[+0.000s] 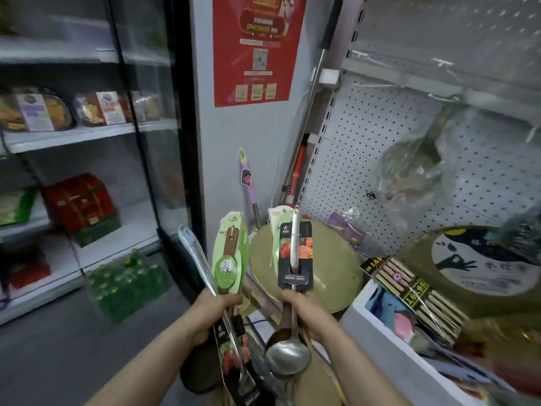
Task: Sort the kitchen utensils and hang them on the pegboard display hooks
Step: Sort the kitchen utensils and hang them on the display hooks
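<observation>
Left hand: grip curled round utensil bundle, lower centre of frame. Right hand: grip curled round carded steel ladle, bowl down. Pegboard upper right, well apart.

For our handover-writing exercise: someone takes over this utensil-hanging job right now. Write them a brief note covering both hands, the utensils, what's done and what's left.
Left hand: grips a bundle of packaged utensils, including a green-carded wooden utensil.
Right hand: grips a steel ladle on a black card, handle up, with another carded utensil behind it.
Pegboard: to the right, with several hooks bare.
Done: one bagged utensil appears to hang there.
To do: sort and hang everything in both hands. A purple-handled utensil leans by the wall.
</observation>
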Demonstrator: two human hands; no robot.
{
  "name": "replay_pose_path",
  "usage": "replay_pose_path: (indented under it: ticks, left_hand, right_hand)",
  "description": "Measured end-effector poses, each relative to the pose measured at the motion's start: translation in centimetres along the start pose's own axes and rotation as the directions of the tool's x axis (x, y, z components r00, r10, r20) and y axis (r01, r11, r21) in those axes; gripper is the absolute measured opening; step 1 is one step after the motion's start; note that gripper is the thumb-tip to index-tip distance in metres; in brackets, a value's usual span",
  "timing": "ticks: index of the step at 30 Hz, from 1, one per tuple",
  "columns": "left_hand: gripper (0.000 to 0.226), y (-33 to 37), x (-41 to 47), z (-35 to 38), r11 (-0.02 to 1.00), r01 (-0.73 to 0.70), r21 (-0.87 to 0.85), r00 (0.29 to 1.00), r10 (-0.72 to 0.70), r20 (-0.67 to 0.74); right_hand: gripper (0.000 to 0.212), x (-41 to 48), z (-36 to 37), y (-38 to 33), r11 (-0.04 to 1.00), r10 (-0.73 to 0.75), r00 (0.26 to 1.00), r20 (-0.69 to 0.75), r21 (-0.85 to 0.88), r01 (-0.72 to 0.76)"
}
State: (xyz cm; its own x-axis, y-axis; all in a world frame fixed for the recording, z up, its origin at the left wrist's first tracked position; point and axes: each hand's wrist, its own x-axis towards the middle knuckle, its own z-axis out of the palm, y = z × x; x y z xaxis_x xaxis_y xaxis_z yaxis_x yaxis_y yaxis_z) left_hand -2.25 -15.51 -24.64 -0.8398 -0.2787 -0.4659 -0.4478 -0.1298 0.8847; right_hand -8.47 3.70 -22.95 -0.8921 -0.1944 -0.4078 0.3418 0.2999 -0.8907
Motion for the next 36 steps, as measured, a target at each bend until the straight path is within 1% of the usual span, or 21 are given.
replay_pose_path:
  ticks: [2,4,5,7,13,16,18,20,22,25,27,30,34,36]
  left_hand:
    - [0.015,0.5,2.2,0.4,1.0,0.026,0.013,0.999,-0.026,0.021]
    - [0.023,1.2,5.1,1.0,0.996,0.042,0.073,0.998,-0.045,0.044]
    - [0.021,1.7,6.4,1.3,0.994,0.044,0.101,0.997,-0.05,0.057]
    - [0.01,3.2,8.9,2.6,0.992,0.03,0.122,0.994,-0.043,0.101]
    - [0.014,7.5,17.0,6.0,0.98,-0.002,0.201,0.99,-0.026,0.139]
    - [0.011,9.0,20.4,7.2,0.976,-0.001,0.218,0.987,-0.034,0.158]
    - [0.013,9.7,22.1,7.7,0.971,-0.004,0.241,0.986,-0.036,0.163]
    - [0.013,10.2,23.6,8.2,0.964,0.005,0.266,0.981,-0.056,0.184]
    - [0.013,10.6,25.2,8.5,0.952,0.012,0.307,0.974,-0.081,0.213]
    - [0.018,11.0,27.8,9.5,0.926,0.022,0.378,0.966,-0.116,0.23]
    - [0.023,11.5,29.0,10.5,0.908,0.018,0.419,0.964,-0.127,0.233]
    - [0.023,12.0,31.1,12.3,0.877,-0.017,0.481,0.95,-0.136,0.282]
    - [0.033,12.0,34.2,14.6,0.81,-0.139,0.57,0.917,-0.112,0.382]
    - [0.033,11.8,35.5,15.8,0.779,-0.186,0.599,0.904,-0.103,0.414]
  right_hand:
    - [0.011,1.7,-0.5,-0.2,1.0,0.015,1.0,-0.028,-0.002,-0.016]
    - [0.01,4.0,-1.1,-0.4,0.999,0.032,0.997,-0.074,0.008,-0.031]
    - [0.01,5.0,-1.4,-0.7,0.999,0.039,0.995,-0.095,0.02,-0.037]
    - [0.012,7.5,-2.2,-1.2,0.997,0.058,0.991,-0.124,0.052,-0.052]
    - [0.019,15.0,-4.7,-3.4,0.984,0.124,0.971,-0.203,0.148,-0.095]
    - [0.011,17.8,-6.2,-4.4,0.973,0.151,0.959,-0.238,0.205,-0.102]
    - [0.01,19.4,-7.0,-4.5,0.96,0.195,0.948,-0.253,0.248,-0.131]
    - [0.016,20.7,-7.8,-4.2,0.946,0.245,0.93,-0.275,0.277,-0.167]
    - [0.014,21.9,-8.4,-3.4,0.929,0.301,0.91,-0.286,0.304,-0.211]
    - [0.012,23.2,-9.3,-2.0,0.899,0.377,0.877,-0.299,0.347,-0.268]
    - [0.016,23.8,-9.8,-1.6,0.876,0.422,0.853,-0.306,0.38,-0.297]
    - [0.018,25.0,-10.4,-1.1,0.833,0.469,0.834,-0.292,0.461,-0.306]
    - [0.015,27.1,-11.0,-0.4,0.777,0.503,0.817,-0.281,0.56,-0.286]
    - [0.013,28.5,-10.9,0.4,0.751,0.526,0.802,-0.281,0.597,-0.283]
